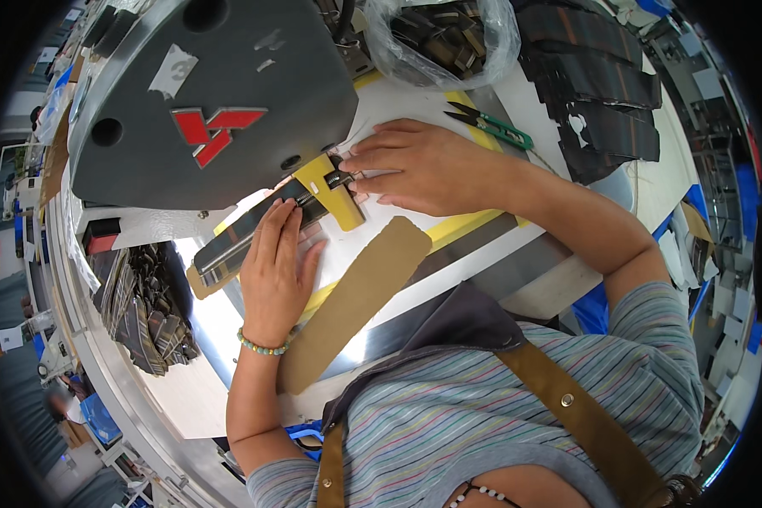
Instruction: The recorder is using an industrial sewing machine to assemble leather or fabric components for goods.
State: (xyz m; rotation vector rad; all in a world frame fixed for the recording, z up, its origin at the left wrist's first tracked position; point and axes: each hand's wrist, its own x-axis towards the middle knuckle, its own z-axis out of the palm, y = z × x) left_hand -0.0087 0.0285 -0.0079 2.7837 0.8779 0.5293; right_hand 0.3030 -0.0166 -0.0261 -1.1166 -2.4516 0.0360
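Cardboard strip [356,296] lies loose nearest me; my left hand [275,267] flat on the dark strap [245,233], right hand [423,165] fingertips pinching it under the sewing head [203,102], so a slip risks fingers.

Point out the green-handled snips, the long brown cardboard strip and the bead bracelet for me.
green-handled snips [493,126]: head view, on the green handle.
brown cardboard strip [356,296]: head view, mid-length of the strip.
bead bracelet [262,346]: head view, on the beads at the left wrist.
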